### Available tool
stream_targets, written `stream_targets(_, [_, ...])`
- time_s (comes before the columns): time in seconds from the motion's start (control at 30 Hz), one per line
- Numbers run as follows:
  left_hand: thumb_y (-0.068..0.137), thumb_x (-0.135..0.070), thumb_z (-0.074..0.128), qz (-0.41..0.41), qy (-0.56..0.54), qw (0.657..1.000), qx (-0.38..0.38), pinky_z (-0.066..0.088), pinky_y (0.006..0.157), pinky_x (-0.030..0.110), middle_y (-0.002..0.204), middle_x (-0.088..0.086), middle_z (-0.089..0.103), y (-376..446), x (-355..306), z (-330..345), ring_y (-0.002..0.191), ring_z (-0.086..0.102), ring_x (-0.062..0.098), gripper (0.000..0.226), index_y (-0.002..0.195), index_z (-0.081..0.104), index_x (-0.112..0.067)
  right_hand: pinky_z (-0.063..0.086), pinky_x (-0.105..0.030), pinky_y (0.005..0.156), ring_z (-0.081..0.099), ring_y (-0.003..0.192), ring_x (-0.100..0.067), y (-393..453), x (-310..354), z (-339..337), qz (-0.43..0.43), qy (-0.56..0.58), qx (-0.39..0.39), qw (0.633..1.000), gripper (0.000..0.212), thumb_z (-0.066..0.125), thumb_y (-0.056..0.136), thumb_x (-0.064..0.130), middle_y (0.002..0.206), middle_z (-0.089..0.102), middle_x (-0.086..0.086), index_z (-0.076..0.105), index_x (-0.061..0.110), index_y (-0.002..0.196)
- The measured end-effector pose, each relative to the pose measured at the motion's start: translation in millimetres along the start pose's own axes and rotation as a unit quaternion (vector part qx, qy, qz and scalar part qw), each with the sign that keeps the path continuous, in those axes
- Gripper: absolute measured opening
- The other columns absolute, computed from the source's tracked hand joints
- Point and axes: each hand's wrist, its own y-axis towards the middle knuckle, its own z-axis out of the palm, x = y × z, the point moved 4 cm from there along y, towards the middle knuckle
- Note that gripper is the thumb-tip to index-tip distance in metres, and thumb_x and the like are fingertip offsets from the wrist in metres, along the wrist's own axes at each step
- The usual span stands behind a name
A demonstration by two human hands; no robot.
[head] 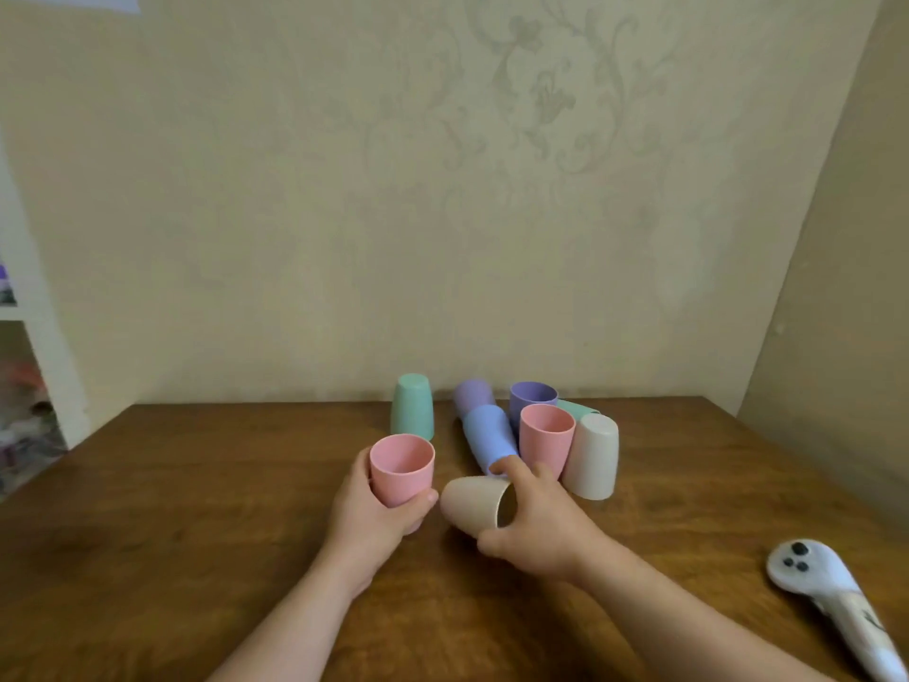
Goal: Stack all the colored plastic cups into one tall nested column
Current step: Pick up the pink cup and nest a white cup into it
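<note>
While both grips are loaded | left hand (366, 509) clamped round upright pink cup (401, 469) | right hand (538, 514) clamped on tipped beige cup (472, 502) beside it | judged light, stiff, smooth: hold mid-wall | remaining cups (492, 435) beyond right grip on counter (196, 484)

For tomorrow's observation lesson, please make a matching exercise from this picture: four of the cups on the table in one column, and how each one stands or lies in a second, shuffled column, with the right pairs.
Column 1
1. beige cup
2. mint green cup
3. blue cup
4. pink cup

Column 2
A. lying on its side on the table, untouched by either hand
B. upright, mouth up, held in the left hand
C. upside down at the back left
D. on its side, gripped at the rim by the right hand

Pairs: 1-D, 2-C, 3-A, 4-B
</note>
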Motion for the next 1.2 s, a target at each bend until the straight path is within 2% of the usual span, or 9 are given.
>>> stream_targets(0.1, [0.066, -0.029, 0.105, 0.03, 0.014, 0.999, 0.004, 0.057, 0.085, 0.02, 0.142, -0.012, 0.063, -1.1, -1.6, -2.2, 0.126, 0.064, 0.016, 0.1, 0.15, 0.051, -0.038, 0.055, -0.033, 0.088, 0.059, 0.113, -0.018, 9.3, 2.3, -17.8, 0.004, 0.073, -0.034, 0.997, 0.077, 0.081, 0.072, 0.042, 0.133, 0.052, 0.003, 0.045, 0.034, 0.139])
stream_targets(0.17, [0.07, -0.027, 0.104, 0.03, 0.001, 1.0, 0.009, 0.054, 0.083, 0.012, 0.148, -0.013, 0.056, -2.0, -3.4, -2.9, 0.132, 0.058, 0.016, 0.112, 0.162, 0.04, -0.038, 0.055, -0.036, 0.095, 0.058, 0.121, -0.019, 14.0, 7.1, -22.5, 0.0, 0.071, -0.04, 0.997, 0.088, 0.081, 0.072, 0.039, 0.141, 0.052, 0.004, 0.041, 0.032, 0.149])
stream_targets(0.33, [0.078, -0.032, 0.098, 0.036, -0.019, 0.999, 0.011, 0.052, 0.096, 0.026, 0.141, -0.018, 0.064, 1.3, -0.1, -3.9, 0.129, 0.063, 0.01, 0.088, 0.15, 0.05, -0.047, 0.057, -0.035, 0.094, 0.061, 0.111, -0.016, 18.0, 22.2, -14.7, -0.026, 0.057, -0.056, 0.997, 0.071, 0.086, 0.076, 0.035, 0.127, 0.061, 0.004, 0.055, 0.024, 0.139])
stream_targets(0.53, [0.076, -0.039, 0.098, 0.039, 0.001, 0.999, 0.011, 0.053, 0.094, 0.026, 0.136, -0.023, 0.065, 1.4, 1.1, -3.8, 0.124, 0.064, 0.007, 0.081, 0.142, 0.053, -0.049, 0.057, -0.035, 0.102, 0.061, 0.123, -0.01, 13.2, 2.5, 11.7, 0.003, 0.229, -0.084, 0.97, 0.105, 0.091, 0.07, 0.04, 0.138, 0.059, 0.017, 0.035, 0.041, 0.16])
stream_targets(0.7, [0.08, -0.038, 0.096, 0.026, 0.023, 0.999, 0.029, 0.056, 0.092, 0.026, 0.134, -0.022, 0.063, -1.1, -3.6, -3.2, 0.122, 0.063, 0.009, 0.078, 0.142, 0.049, -0.047, 0.052, -0.02, 0.074, 0.059, 0.094, 0.003, 19.0, 26.8, -29.8, -0.004, 0.262, -0.153, 0.953, 0.078, 0.088, 0.08, 0.039, 0.11, 0.058, 0.022, 0.043, 0.036, 0.143])
stream_targets(0.8, [0.081, -0.037, 0.096, 0.016, 0.029, 0.999, 0.026, 0.056, 0.091, 0.026, 0.132, -0.023, 0.063, -3.1, -6.7, -3.2, 0.12, 0.063, 0.008, 0.078, 0.142, 0.049, -0.048, 0.059, -0.03, 0.085, 0.066, 0.101, -0.003, 26.6, 58.8, -64.5, -0.044, 0.312, -0.204, 0.927, 0.081, 0.088, 0.074, 0.047, 0.116, 0.067, 0.015, 0.045, 0.042, 0.142])
stream_targets(0.93, [0.081, -0.036, 0.095, 0.017, 0.031, 0.999, 0.022, 0.051, 0.079, 0.016, 0.123, -0.029, 0.066, -4.9, -10.2, -3.7, 0.112, 0.064, -0.003, 0.068, 0.131, 0.053, -0.052, 0.062, -0.032, 0.088, 0.07, 0.104, -0.008, 38.2, 98.3, -63.0, -0.086, 0.329, -0.165, 0.926, 0.085, 0.092, 0.074, 0.044, 0.12, 0.069, 0.01, 0.045, 0.037, 0.145])
stream_targets(1.03, [0.08, -0.042, 0.094, 0.012, 0.035, 0.999, 0.025, 0.053, 0.084, 0.022, 0.12, -0.027, 0.068, -5.1, -9.8, -4.2, 0.109, 0.065, -0.003, 0.064, 0.126, 0.052, -0.054, 0.063, -0.042, 0.094, 0.072, 0.11, -0.016, 44.3, 107.4, -36.6, -0.094, 0.311, -0.141, 0.935, 0.093, 0.094, 0.069, 0.047, 0.124, 0.07, 0.004, 0.044, 0.041, 0.147])
stream_targets(1.2, [0.065, -0.04, 0.089, -0.005, 0.018, 1.0, 0.022, 0.066, 0.082, 0.031, 0.113, -0.023, 0.079, -3.4, -0.8, -3.8, 0.103, 0.075, -0.001, 0.062, 0.112, 0.061, -0.068, 0.059, -0.031, 0.093, 0.068, 0.115, -0.012, 36.9, 85.4, 25.3, -0.081, 0.265, -0.093, 0.956, 0.084, 0.087, 0.078, 0.046, 0.124, 0.069, 0.017, 0.04, 0.041, 0.148])
